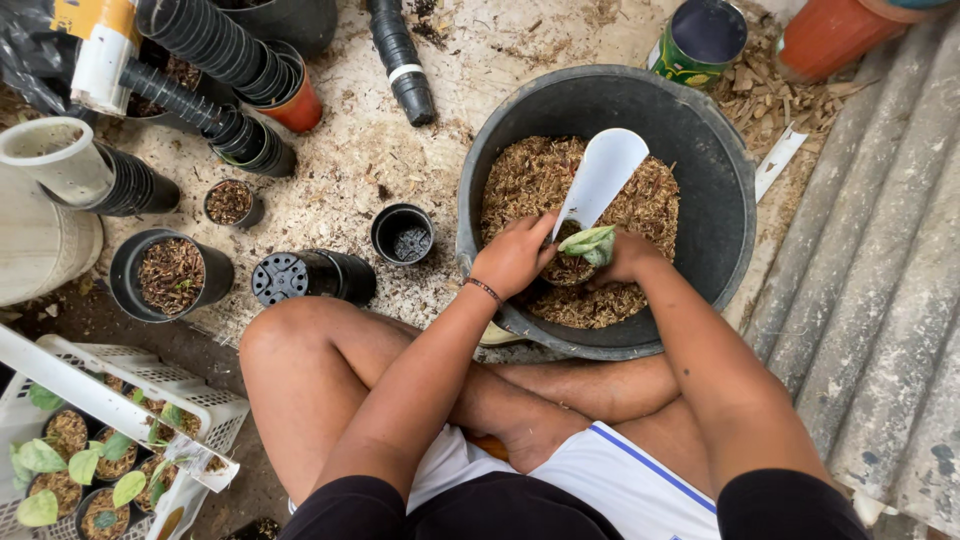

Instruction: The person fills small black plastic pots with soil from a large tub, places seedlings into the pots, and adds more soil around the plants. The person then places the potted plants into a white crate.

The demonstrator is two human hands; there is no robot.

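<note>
I sit cross-legged before a large black tub (720, 190) of brown shredded potting mix (530, 175). A white scoop (602, 172) lies in the mix. My left hand (512, 257) cups the side of a small black pot (568, 268) filled with mix, held over the tub's near side. My right hand (625, 258) grips the pot's other side and steadies a small green-leaved plant (590, 243) in it. A dark bracelet is on my left wrist.
Stacks of black nursery pots (215, 45) lie at the upper left, one stack (312, 276) near my knee. Filled pots (170, 272), an empty pot (402, 232), a tin can (698, 42), a white crate of potted seedlings (110, 440), corrugated sheeting (880, 300) at right.
</note>
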